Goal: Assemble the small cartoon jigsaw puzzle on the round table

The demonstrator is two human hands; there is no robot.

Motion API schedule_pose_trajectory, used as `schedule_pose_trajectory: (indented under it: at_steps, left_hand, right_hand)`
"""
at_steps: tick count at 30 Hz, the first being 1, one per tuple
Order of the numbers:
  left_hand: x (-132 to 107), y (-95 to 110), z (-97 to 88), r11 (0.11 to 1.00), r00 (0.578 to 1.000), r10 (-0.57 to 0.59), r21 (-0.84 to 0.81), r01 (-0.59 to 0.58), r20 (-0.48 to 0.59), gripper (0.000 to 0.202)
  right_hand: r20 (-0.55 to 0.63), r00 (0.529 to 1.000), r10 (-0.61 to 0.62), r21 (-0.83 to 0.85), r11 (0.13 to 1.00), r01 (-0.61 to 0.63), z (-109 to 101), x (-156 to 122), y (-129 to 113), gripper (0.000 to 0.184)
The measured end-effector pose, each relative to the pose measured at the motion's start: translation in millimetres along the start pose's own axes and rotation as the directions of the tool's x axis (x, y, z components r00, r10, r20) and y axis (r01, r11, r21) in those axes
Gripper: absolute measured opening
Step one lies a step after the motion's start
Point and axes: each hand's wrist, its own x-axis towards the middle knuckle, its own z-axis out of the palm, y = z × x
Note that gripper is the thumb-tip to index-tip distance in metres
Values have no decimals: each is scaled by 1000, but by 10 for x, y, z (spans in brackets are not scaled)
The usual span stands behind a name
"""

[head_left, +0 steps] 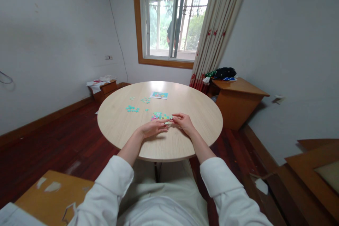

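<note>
On the round table lies a partly joined jigsaw puzzle [158, 116], teal with pink and yellow figures. My left hand [153, 129] rests over its near edge, fingers stretched out and partly hiding it. At the puzzle's right side, my right hand [183, 122] pinches a small puzzle piece [171, 119] between thumb and fingertips; its picture is too small to make out. Loose teal puzzle pieces [132, 108] lie to the left, with another group of pieces [145, 100] farther back. A printed picture sheet [159, 95] with similar colours lies beyond the puzzle.
The round wooden table [196, 104] stands before me. A brown desk [238, 95] with dark cloth is at the right, and a small cabinet [108, 87] at the back left. A wooden board [50, 194] is at the lower left. Someone stands beyond the window [161, 24].
</note>
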Motion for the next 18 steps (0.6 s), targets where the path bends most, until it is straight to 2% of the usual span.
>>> schedule_pose_trajectory:
  at_steps: [13, 18]
  left_hand:
    - [-2, 4, 6, 999, 999, -4, -41, 2, -40, 37]
    - [2, 3, -1, 1000, 1000, 5, -24, -6, -16, 36]
  right_hand:
    - [15, 1000, 22, -8, 1000, -22, 18, -15, -8, 40]
    - [30, 999, 30, -20, 999, -30, 39, -38, -26, 41]
